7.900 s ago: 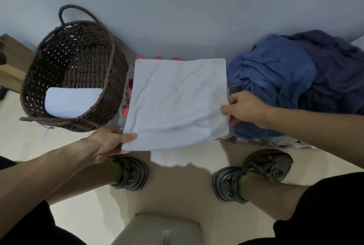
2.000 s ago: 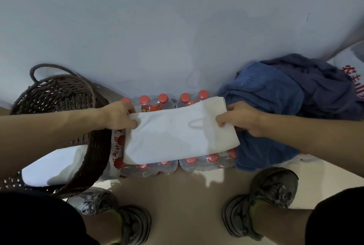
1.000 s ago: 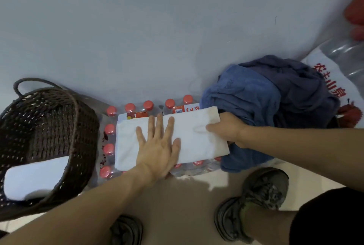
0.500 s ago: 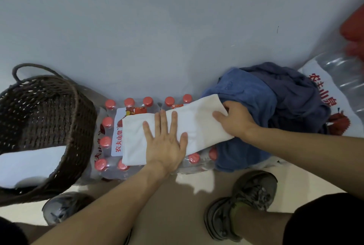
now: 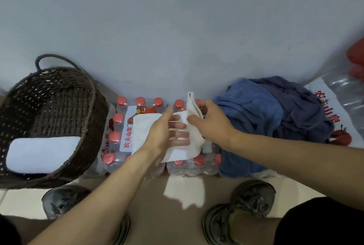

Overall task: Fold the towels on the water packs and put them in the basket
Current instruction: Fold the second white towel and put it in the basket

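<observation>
folding the white towel (image 5: 146,126) crosswise on top of the water packs (image 5: 118,126), between the basket and the blue heap. left hand (image 5: 167,132) pressing flat on the towel's middle, fingers straight and spread, grasping nothing. right hand (image 5: 208,122) pinching the towel's right end, lifting it up and swinging it over toward the left.

risking a crooked fold: the lifted flap looking twisted and standing on edge, so likely landing skewed unless lined up with the left edge. risking a slide too: shrink-wrapped bottle caps making a bumpy, slick base, and the towel's near edge already overhanging the front row, so a hard tug possibly dragging it off onto the floor. blue towels (image 5: 266,118) lying piled just beside the right hand, close enough for the flap or wrist to snag them.

wicker basket (image 5: 94,107) standing at the left, touching the packs, holding one folded white towel (image 5: 39,153) lying flat across its bottom. nothing else showing inside it.
</observation>
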{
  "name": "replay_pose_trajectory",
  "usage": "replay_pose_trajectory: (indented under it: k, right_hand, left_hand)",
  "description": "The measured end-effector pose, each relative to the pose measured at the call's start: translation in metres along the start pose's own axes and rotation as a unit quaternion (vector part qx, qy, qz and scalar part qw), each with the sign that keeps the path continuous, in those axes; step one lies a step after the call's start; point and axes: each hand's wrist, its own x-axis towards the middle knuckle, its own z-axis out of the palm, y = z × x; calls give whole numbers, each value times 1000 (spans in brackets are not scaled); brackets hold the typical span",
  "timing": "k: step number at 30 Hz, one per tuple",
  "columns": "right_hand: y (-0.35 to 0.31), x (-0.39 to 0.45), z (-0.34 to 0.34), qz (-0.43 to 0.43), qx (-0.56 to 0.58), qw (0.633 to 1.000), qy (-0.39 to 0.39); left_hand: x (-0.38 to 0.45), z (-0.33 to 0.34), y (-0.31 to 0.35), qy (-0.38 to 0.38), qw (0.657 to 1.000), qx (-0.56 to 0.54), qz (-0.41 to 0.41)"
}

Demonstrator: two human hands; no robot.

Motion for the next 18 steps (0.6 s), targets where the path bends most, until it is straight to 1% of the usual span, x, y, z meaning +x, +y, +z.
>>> replay_pose_trajectory:
  k: [1, 2, 3, 4, 6, 7, 9, 10, 11, 13, 14, 16, 18]
  right_hand:
    - [-5, -2, 6, -12, 5, 1000, -22]
    - [-9, -4, 13, -28, 5, 998, -53]
    - [-14, -6, 18, -47, 0, 995, -91]
    - [-18, -9, 22, -59, -3, 989, -132]
    - [-22, -10, 26, -49, 23, 979, -199]
    - [-22, -9, 27, -35, 41, 978, -202]
    - [-19, -3, 26, -9, 33, 988, -149]
    - [-16, 1, 24, 4, -8, 993, -119]
    - [-12, 6, 21, 18, -62, 992, -107]
    - [-1, 12, 18, 38, -157, 979, -126]
    - [5, 13, 18, 48, -183, 972, -140]
    - [14, 15, 21, 70, -188, 967, -160]
    - [21, 14, 28, 84, -165, 965, -187]
  left_hand:
    - [0, -4, 7, -49, 999, 5, -21]
    - [-1, -10, 11, -88, 996, 27, -19]
    - [-1, -17, 13, -111, 992, 51, -10]
    - [-1, -25, 15, -116, 991, 65, -5]
    - [2, -42, 16, -96, 993, 66, -24]
    - [4, -52, 15, -82, 994, 69, -35]
    - [10, -72, 14, -46, 992, 108, -44]
    - [12, -81, 12, -28, 989, 135, -47]
    - [13, -89, 11, -17, 985, 165, -46]
    - [17, -99, 9, -1, 969, 245, -42]
    - [20, -103, 8, 12, 960, 277, -44]
    - [23, -107, 7, 29, 951, 302, -51]
    - [26, -107, 8, 47, 939, 338, -36]
